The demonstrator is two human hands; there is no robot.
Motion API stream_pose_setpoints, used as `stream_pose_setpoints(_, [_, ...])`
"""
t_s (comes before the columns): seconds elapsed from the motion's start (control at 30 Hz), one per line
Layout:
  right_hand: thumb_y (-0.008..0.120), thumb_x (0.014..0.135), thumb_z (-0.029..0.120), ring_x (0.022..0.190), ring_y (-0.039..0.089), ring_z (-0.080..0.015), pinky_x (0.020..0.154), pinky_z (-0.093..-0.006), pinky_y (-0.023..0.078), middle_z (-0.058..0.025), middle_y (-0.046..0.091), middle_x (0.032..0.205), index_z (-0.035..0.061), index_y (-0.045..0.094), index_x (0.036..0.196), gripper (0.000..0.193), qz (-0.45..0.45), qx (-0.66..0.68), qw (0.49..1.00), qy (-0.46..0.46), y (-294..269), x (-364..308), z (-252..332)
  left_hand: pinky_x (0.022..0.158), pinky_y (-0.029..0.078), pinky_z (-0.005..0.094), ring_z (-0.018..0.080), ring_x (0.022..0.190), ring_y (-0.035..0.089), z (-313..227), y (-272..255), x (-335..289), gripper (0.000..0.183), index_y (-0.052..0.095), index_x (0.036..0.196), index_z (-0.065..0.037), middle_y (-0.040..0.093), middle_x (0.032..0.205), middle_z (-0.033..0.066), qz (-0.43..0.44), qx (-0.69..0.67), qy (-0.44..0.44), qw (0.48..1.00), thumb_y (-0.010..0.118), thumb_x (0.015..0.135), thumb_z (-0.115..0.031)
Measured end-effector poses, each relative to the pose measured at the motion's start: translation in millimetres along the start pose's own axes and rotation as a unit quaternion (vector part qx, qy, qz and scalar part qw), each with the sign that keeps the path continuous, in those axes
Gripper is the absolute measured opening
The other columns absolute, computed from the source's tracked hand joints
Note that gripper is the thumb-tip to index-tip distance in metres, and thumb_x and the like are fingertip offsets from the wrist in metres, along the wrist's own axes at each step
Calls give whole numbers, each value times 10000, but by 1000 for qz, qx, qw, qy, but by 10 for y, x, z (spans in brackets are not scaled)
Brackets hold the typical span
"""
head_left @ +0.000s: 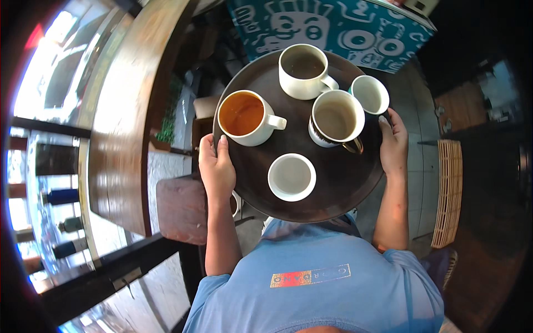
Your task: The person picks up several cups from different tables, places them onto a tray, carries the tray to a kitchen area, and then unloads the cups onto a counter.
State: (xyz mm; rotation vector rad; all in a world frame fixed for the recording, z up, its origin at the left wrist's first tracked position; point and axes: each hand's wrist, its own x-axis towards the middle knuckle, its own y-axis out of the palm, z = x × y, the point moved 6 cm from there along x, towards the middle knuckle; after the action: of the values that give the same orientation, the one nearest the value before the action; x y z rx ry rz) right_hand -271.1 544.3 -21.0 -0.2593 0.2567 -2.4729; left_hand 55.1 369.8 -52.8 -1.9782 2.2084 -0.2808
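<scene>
Between my hands is a round dark brown tray (pixel 338 191), held level in front of my body. My left hand (pixel 217 165) grips its left rim, thumb on top; my right hand (pixel 393 141) grips the right rim the same way. Several cups stand upright on it. At the left is a white mug (pixel 259 133) with an orange-brown inside. A larger white mug (pixel 302 89) stands at the far side. Right of centre is a mug with a dark pattern and gold handle (pixel 328 139), touching or close to a white cup (pixel 371 95). Nearest me sits a small white cup (pixel 291 177).
A long wooden counter (pixel 119 122) runs along the left beside bright windows. Below it is a brown-cushioned seat (pixel 182 210). Ahead stands a teal panel with white drawings (pixel 333 33). A slatted wooden piece (pixel 447 191) is at the right, over a tiled floor (pixel 423 166).
</scene>
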Motion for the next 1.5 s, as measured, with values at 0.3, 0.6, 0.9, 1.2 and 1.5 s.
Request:
stream_pose_setpoints(0.3, [470, 959, 109, 996, 576, -160, 900, -282, 422, -106, 639, 1051, -38, 556, 1166, 268, -136, -44, 990, 2, -1907, 538, -503, 833, 451, 256, 127, 930, 587, -602, 2281, -108, 292, 539, 1173, 72, 644, 1017, 105, 139, 26, 71, 987, 514, 955, -122])
stream_pose_setpoints(0.6, [485, 963, 144, 1074, 572, -216, 945, -306, 409, -162, 622, 1127, -46, 528, 1222, 324, -245, -123, 958, 84, -3603, 1225, -981, 822, 448, 254, 108, 899, 577, -1306, 4446, -343, 274, 557, 1152, 65, 650, 976, 88, 247, 18, 96, 964, 496, 962, -122])
stream_pose_setpoints(0.9, [495, 963, 141, 1188, 501, -220, 1013, -317, 360, -167, 562, 1245, -62, 508, 1250, 352, -351, -103, 924, 109, -4642, 1980, -1557, 791, 438, 250, 105, 860, 564, -1809, 6528, -72, 270, 566, 1144, 46, 649, 949, 82, 372, 32, 146, 916, 487, 961, -136])
stream_pose_setpoints(1.2, [453, 951, 37, 1229, 457, -165, 1053, -292, 310, -109, 527, 1309, -31, 475, 1310, 366, -418, -40, 906, 52, -5420, 3137, -1969, 824, 445, 292, 196, 898, 606, -2393, 8640, 445, 264, 557, 1141, 64, 652, 983, 165, 467, 66, 191, 861, 480, 945, -96])
stream_pose_setpoints(1.5, [454, 952, 42, 1218, 474, -183, 1039, -299, 330, -134, 533, 1301, -50, 472, 1300, 360, -447, -68, 889, 75, -6391, 4650, -2266, 815, 442, 282, 166, 878, 589, -2828, 10486, 694, 267, 558, 1157, 54, 651, 957, 156, 449, 61, 248, 857, 474, 953, -96])
